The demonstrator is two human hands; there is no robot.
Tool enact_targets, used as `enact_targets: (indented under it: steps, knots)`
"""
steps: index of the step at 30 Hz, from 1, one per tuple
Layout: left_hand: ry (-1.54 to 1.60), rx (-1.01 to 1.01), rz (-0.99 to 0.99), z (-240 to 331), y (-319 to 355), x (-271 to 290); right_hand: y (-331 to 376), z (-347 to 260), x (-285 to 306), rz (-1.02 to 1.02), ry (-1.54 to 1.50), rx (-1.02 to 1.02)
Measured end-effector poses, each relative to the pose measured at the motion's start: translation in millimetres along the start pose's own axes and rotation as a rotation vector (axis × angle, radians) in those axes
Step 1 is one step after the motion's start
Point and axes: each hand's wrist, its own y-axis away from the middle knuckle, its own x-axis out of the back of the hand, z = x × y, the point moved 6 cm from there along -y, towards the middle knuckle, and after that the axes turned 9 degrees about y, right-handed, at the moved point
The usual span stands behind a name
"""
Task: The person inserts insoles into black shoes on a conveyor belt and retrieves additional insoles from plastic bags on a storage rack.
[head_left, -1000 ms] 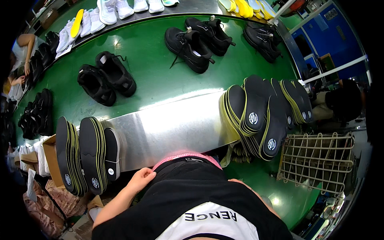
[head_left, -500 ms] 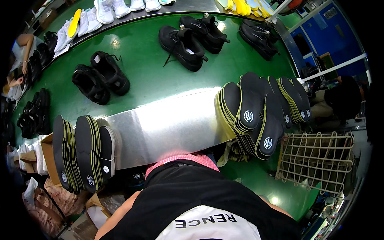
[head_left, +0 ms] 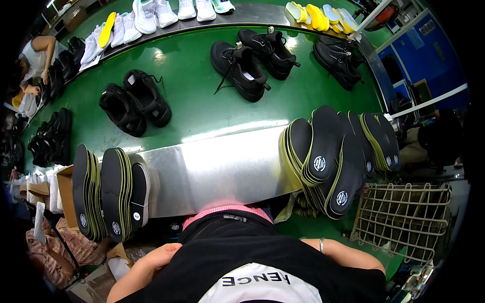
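My left hand (head_left: 164,254) is at the left side of the black T-shirt (head_left: 222,252) I wear, fingers curled against the cloth. On the opposite side my right hand (head_left: 310,243), with a silver bracelet (head_left: 322,245) at its wrist, also touches the shirt; its fingers are hidden. Neither hand is on the bench. In front of me lies a bare metal shelf (head_left: 217,166). Stacks of black insoles with yellow-green edges stand at its left end (head_left: 115,187) and right end (head_left: 323,146). Beside the left stacks is a banded grey-edged insole bundle (head_left: 140,192).
Pairs of black shoes (head_left: 134,103) stand on the green tabletop (head_left: 187,81) beyond the shelf. White shoes (head_left: 146,17) and yellow insoles (head_left: 317,17) line the far ledge. A wire basket (head_left: 404,217) is at the right. Other people (head_left: 43,55) sit at the left.
Both my hands have come into view at the sides of my shirt. The whole view has shifted slightly. The insoles and shoes keep their places.
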Motion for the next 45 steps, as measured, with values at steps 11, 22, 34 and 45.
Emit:
enact_targets:
  steps: [11, 22, 34, 45]
  knots:
    - [-0.509, -0.258, 0.098, 83.1, -44.1, 2.0, 15.2, -140.7, 243.8, 0.624, 0.296, 0.102]
    - [-1.015, -0.727, 0.964, 115.3, -137.2, 7.3, -145.5, -95.7, 435.2, 1.165, 0.951, -0.33]
    - [-1.133, -0.666, 0.929, 119.3, -133.9, 2.6, -102.5, -58.3, 539.6, 0.933, 0.912, -0.485]
    - [-0.557, -0.819, 0.687, 181.6, -141.5, 13.5, -125.5, -157.4, 389.2, 0.757, 0.851, -0.42]
